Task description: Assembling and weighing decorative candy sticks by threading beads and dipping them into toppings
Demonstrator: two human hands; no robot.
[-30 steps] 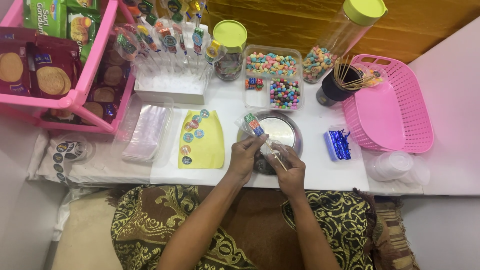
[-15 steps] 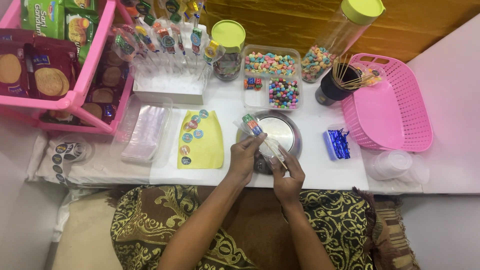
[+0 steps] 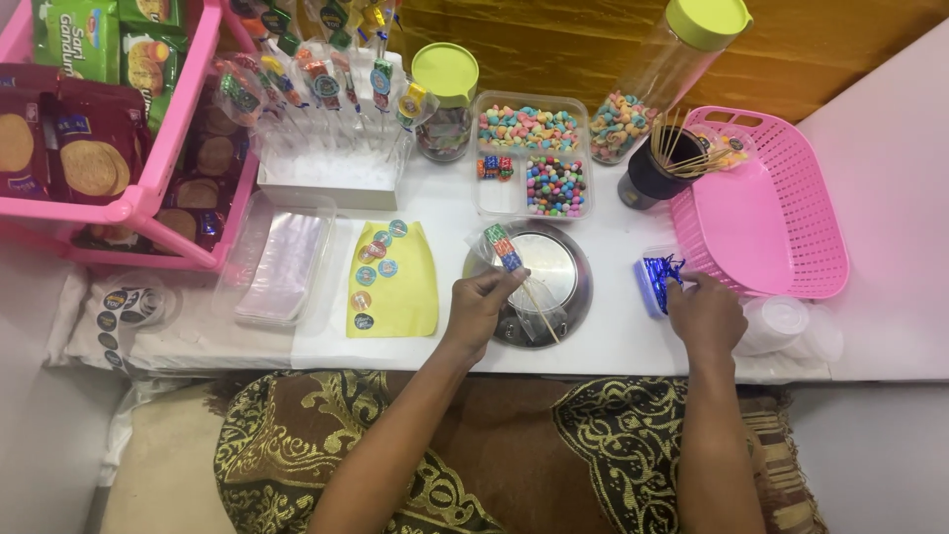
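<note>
The left hand was closed in a pinch on a candy skewer in a clear bag, whose coloured sweets pointed up and away over the round steel dish, the stick slanting down across the dish toward its near rim. The right hand lay well apart to the right, fingers curled narrow on the small heap of blue twist ties, which sat just beside the near left corner of the pink basket. Between the two hands the white tabletop showed a bare strip running to its near edge. Left of the dish lay a yellow sticker sheet, and beyond the dish a clear compartment box of sweets closed off the far side.
</note>
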